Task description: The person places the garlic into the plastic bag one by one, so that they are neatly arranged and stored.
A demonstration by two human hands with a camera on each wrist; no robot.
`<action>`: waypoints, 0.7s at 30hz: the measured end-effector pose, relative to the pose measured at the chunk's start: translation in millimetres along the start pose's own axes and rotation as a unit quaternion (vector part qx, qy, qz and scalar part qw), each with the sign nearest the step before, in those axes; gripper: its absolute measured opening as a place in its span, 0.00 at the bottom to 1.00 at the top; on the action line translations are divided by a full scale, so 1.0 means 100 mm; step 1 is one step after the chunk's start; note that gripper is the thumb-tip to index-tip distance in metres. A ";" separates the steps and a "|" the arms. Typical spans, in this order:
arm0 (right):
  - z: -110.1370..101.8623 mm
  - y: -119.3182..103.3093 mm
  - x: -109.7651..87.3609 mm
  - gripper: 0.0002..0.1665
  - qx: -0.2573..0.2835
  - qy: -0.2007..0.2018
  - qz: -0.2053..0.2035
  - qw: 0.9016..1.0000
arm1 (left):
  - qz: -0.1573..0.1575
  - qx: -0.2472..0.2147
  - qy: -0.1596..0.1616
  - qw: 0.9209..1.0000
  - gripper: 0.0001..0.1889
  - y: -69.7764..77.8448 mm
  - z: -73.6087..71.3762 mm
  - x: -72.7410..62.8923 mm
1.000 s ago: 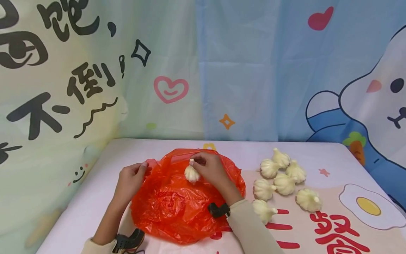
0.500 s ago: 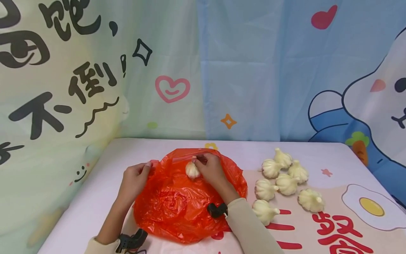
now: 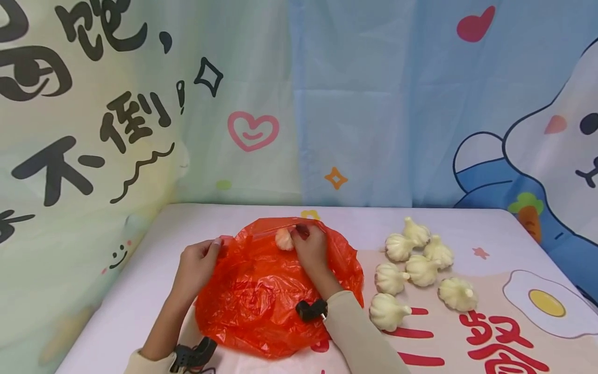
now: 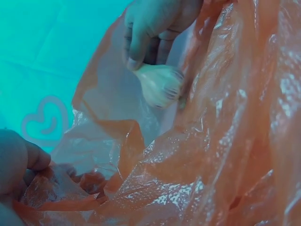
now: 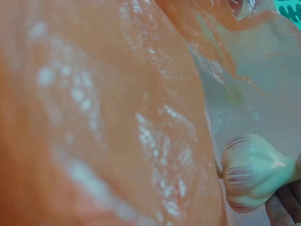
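A red plastic bag lies on the table with its mouth spread at the far side. My left hand pinches the bag's left rim between thumb and fingers; the left wrist view shows that grip at its lower left. By its stem, my right hand holds a garlic bulb at the bag's mouth. In the left wrist view the garlic bulb hangs root end down against the bag's inner side. The right wrist view shows the same garlic bulb beside the red film, with only some fingertips visible. What lies deeper in the bag is hidden.
Several more garlic bulbs lie loose on the table right of the bag, beside my right forearm. The table has a printed cover with a fried egg picture. A printed cloth hangs behind it.
My right hand has moved the garlic bulb slightly up and away, deeper into the bag's mouth. My left hand keeps its pinch on the rim. The loose garlic bulbs have stayed put.
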State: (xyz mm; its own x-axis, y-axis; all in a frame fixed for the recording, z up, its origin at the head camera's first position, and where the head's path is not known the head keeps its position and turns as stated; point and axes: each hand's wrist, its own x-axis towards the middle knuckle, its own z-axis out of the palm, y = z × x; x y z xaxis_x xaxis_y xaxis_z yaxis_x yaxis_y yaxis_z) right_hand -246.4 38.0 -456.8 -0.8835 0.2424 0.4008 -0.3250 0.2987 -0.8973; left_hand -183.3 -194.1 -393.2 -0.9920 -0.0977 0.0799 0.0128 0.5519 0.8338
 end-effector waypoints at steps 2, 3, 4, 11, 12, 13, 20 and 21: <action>-0.01 0.03 0.01 0.12 -0.001 -0.001 0.010 1.000 | -0.001 0.001 0.001 1.000 0.22 0.00 0.00 0.00; -0.01 0.04 0.01 0.12 0.001 -0.004 0.013 1.000 | -0.001 0.001 0.001 1.000 0.22 0.00 0.00 0.00; -0.01 0.04 0.02 0.12 0.003 -0.009 0.017 1.000 | 0.001 0.002 0.001 1.000 0.22 0.00 0.00 0.00; -0.03 0.06 0.04 0.11 -0.005 -0.004 0.052 0.999 | 0.006 -0.001 0.003 1.000 0.22 -0.01 0.01 0.00; -0.03 0.06 0.05 0.11 -0.004 -0.001 0.058 0.998 | 0.005 -0.003 0.003 1.000 0.22 -0.01 0.01 0.00; -0.03 0.05 0.05 0.10 -0.002 0.000 0.064 0.998 | 0.003 -0.004 0.002 1.000 0.22 -0.01 0.01 0.00; -0.03 0.03 0.03 0.16 -0.004 -0.065 0.087 0.994 | 0.004 -0.003 0.001 1.000 0.22 -0.03 0.00 0.00; -0.02 0.03 0.03 0.17 -0.002 -0.077 0.089 0.993 | 0.007 -0.003 0.002 1.000 0.22 -0.03 0.00 0.00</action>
State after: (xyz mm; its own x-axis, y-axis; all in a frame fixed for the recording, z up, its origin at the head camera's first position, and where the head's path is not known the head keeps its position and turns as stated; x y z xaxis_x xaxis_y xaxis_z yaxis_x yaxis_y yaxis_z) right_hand -249.3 41.8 -457.7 -0.9682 0.1475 0.2023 -0.1579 0.2672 -0.9506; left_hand -183.6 -195.7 -396.1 -0.9914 -0.0929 0.0926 0.0266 0.5489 0.8355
